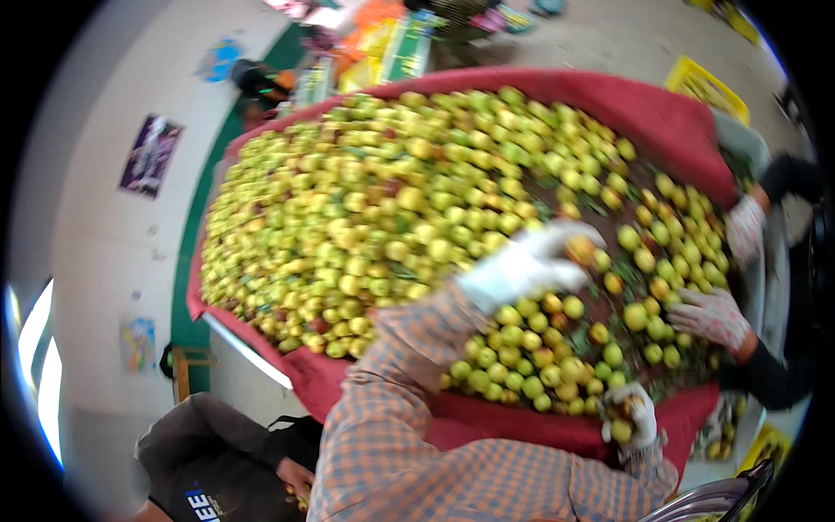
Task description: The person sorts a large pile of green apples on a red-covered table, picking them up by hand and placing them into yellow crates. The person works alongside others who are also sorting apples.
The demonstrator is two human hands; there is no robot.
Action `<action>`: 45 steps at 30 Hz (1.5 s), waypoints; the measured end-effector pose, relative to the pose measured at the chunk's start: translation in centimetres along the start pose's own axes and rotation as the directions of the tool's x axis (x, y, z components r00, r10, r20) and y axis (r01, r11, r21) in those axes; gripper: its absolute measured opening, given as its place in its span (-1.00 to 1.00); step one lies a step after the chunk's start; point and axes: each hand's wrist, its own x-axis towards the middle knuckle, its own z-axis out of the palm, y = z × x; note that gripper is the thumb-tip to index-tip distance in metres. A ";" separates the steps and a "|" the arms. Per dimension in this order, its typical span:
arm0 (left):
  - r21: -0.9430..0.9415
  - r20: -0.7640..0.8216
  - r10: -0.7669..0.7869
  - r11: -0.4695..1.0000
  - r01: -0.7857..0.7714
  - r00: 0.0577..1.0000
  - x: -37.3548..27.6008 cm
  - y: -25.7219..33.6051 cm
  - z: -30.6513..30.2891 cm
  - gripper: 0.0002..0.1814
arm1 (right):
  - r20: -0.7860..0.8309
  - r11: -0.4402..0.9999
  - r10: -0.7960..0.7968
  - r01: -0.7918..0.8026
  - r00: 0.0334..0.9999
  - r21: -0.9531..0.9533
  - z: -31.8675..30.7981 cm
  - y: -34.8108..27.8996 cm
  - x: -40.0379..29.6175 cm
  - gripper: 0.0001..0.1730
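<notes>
My left hand (535,261), in a white glove and blurred, reaches over a large heap of small round yellow-green fruits (391,215). Its fingers are around a reddish-yellow fruit (579,250). Near the lower right edge of the heap is my right hand (633,417), also in a white glove, closed around a few fruits (621,430). Both my sleeves are checked orange and grey. A smaller group of fruits (535,365) lies between my two hands, with green leaves (580,339) beside it. The heap rests on a red cloth (652,124) with raised edges.
Across on the right, another person's gloved hands (711,316) touch fruits by a grey bin (774,261). A yellow crate (711,85) stands beyond. At the lower left, a person in dark clothes (209,450) holds small fruits. Further people and yellow crates are at the top.
</notes>
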 end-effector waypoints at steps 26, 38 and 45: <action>0.203 0.243 0.913 0.283 -0.938 0.328 -7.2 17.1 21.1 -0.69 | -0.541 0.780 -0.452 0.609 0.709 0.147 -7.8 -7.9 -18.1 -0.46; 0.376 0.087 0.962 0.209 -0.903 0.259 -12.8 17.1 15.9 -0.66 | -0.949 0.455 -0.162 0.833 -0.270 -0.315 -40.3 -8.1 -36.6 -0.54; 0.445 -0.581 0.625 0.781 -0.438 0.522 -6.2 9.9 3.4 -0.66 | -0.792 0.794 -0.600 0.201 0.110 -0.574 -20.0 -8.2 -16.9 -0.56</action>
